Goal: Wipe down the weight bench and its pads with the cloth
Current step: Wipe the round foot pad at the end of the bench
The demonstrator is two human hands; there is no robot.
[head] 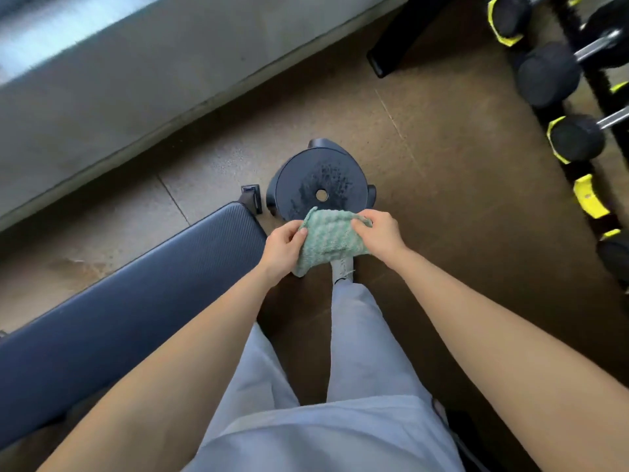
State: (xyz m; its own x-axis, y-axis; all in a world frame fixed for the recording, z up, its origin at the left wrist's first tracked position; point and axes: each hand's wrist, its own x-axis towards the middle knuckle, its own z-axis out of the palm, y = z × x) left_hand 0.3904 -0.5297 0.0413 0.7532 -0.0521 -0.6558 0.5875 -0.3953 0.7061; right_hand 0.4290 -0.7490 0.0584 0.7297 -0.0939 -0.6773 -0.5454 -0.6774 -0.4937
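Both grips closed on green cloth [326, 238]: left hand [284, 248], right hand [381, 233]. Over brown floor [442, 199], beside dark bench pad [136, 294]; round stool [321, 185] ahead, dumbbells [561, 97] right.

Both arms extended forward; left hand [284, 245] and right hand [379, 233] pinching, fingers [360, 226] curled closed

The scene was lit by soft daylight that entered from the upper left, where a pale glare washed the wall [68, 32]. The brown floor [425, 158] was evenly bright, with only weak shadows. The edges were curved by the wide lens, and the dumbbells [548, 74] looked blurred.
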